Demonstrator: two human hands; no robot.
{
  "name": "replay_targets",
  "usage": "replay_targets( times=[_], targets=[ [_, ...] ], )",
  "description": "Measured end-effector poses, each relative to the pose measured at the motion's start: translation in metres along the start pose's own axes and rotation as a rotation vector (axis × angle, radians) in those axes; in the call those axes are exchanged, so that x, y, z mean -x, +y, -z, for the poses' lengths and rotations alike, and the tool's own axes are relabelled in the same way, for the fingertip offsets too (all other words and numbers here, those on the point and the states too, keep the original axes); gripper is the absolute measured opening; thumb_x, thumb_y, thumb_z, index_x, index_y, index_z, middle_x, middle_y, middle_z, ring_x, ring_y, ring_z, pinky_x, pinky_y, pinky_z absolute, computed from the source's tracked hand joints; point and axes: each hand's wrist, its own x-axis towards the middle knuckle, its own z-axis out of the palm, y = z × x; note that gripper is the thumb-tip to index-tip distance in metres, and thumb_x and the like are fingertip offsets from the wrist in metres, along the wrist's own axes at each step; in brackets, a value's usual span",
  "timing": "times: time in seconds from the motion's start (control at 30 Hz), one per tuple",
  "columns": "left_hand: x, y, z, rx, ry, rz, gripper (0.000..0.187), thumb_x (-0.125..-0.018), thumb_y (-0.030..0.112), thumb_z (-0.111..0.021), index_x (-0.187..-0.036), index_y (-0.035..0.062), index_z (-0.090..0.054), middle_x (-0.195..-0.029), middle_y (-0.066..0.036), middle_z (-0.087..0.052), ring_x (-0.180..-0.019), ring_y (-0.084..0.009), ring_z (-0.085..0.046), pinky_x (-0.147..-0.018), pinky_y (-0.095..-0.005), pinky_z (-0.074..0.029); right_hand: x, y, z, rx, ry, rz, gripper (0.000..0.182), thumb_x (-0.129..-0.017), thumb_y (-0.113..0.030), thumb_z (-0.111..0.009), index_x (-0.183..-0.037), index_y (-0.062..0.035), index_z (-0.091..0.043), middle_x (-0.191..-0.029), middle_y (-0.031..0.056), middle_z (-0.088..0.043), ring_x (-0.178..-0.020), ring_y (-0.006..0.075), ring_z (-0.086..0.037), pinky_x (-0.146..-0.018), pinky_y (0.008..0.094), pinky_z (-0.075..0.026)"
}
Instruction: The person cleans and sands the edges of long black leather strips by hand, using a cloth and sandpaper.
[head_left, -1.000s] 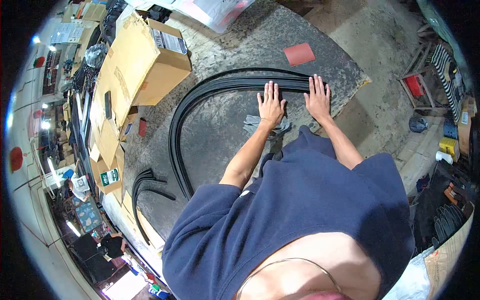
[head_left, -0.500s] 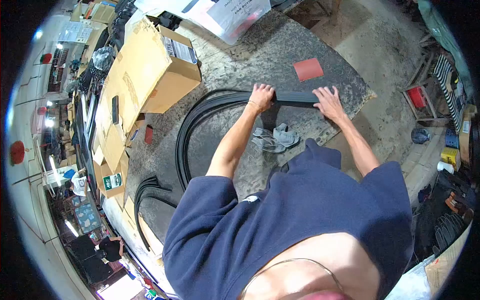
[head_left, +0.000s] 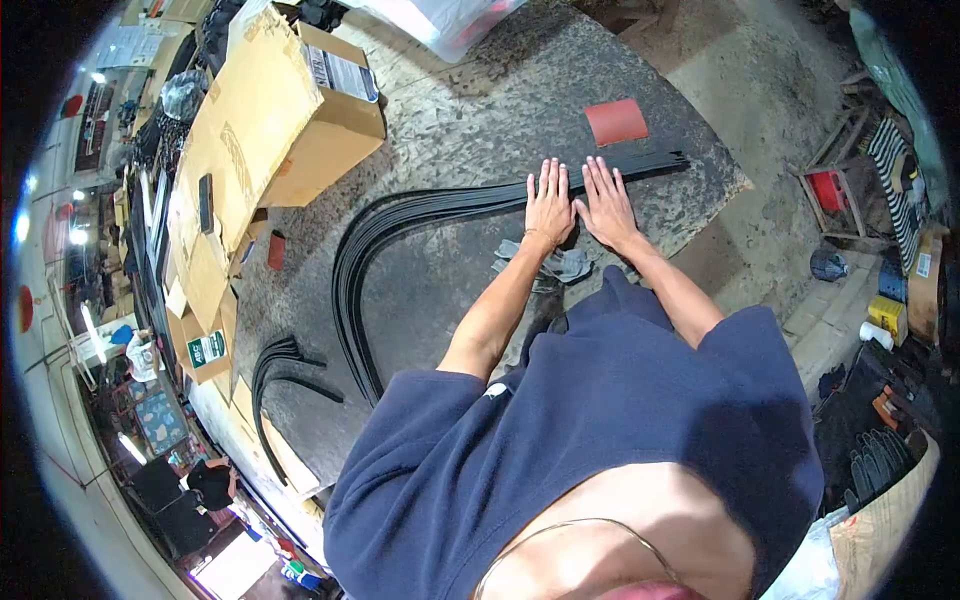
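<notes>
A bundle of long black strips point(head_left: 440, 203) lies on the dark worktable point(head_left: 450, 290), curving from the left and running straight toward the right corner. My left hand point(head_left: 549, 208) rests flat on the strips, fingers stretched out. Close beside it, my right hand point(head_left: 606, 205) also lies flat on the bundle with its fingers spread. The strip ends fan slightly past my right hand. Grey gloves point(head_left: 568, 265) lie just below my hands, partly hidden by my left forearm. A red sheet point(head_left: 616, 122) lies just beyond the bundle.
At the left stands an open cardboard box point(head_left: 325, 150) with a dark phone-like object point(head_left: 206, 204) on its flap. A shorter group of black strips point(head_left: 275, 370) lies at the lower left. A wooden stool point(head_left: 838, 190) stands on the floor to the right. Other people are in the background at left.
My right hand has left the strip ends and moved left beside my left hand. Both hands have gone from gripping the bundle to lying flat on it. The view has shifted slightly.
</notes>
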Motion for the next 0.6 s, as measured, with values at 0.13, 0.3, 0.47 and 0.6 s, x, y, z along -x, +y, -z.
replay_targets(
  times=[0.13, 0.3, 0.47, 0.6],
  targets=[
    [0.001, 0.001, 0.000, 0.052, -0.015, 0.012, 0.069, -0.089, 0.039, -0.046, -0.140, -0.0018, -0.023, -0.148, -0.018, -0.020, -0.139, -0.0310, -0.014, -0.111, -0.0489, -0.011, 0.005, 0.021, 0.014, 0.010, -0.059, 0.128, 0.062, -0.089, -0.031, -0.050, -0.138, -0.0006, -0.029, -0.145, 0.0140, -0.028, -0.136, 0.0272, -0.023, -0.110, 0.0413, -0.021],
    [0.002, 0.002, 0.001, 0.066, 0.000, 0.025, 0.070, -0.088, 0.039, -0.048, -0.140, -0.0009, -0.024, -0.147, -0.018, -0.022, -0.138, -0.0308, -0.016, -0.110, -0.0485, -0.012, 0.016, 0.050, 0.030, 0.075, -0.034, 0.084, 0.065, -0.088, -0.036, -0.052, -0.139, -0.0036, -0.029, -0.146, 0.0132, -0.028, -0.136, 0.0261, -0.024, -0.109, 0.0395, -0.023],
    [0.001, 0.002, 0.000, 0.067, 0.023, 0.021, 0.071, -0.086, 0.039, -0.051, -0.139, -0.0003, -0.026, -0.147, -0.018, -0.024, -0.138, -0.0307, -0.017, -0.110, -0.0484, -0.013, 0.025, 0.082, 0.039, 0.151, 0.018, -0.092, 0.067, -0.088, -0.039, -0.052, -0.140, -0.0032, -0.028, -0.147, 0.0142, -0.025, -0.136, 0.0281, -0.023, -0.109, 0.0409, -0.023],
    [0.001, 0.003, 0.002, 0.051, 0.007, 0.019, 0.071, -0.086, 0.040, -0.051, -0.139, -0.0013, -0.025, -0.146, -0.018, -0.023, -0.138, -0.0308, -0.017, -0.110, -0.0486, -0.014, 0.030, 0.093, 0.037, 0.218, 0.072, -0.219, 0.069, -0.089, -0.043, -0.048, -0.140, -0.0006, -0.026, -0.147, 0.0153, -0.023, -0.137, 0.0293, -0.021, -0.109, 0.0451, -0.021]
  ],
)
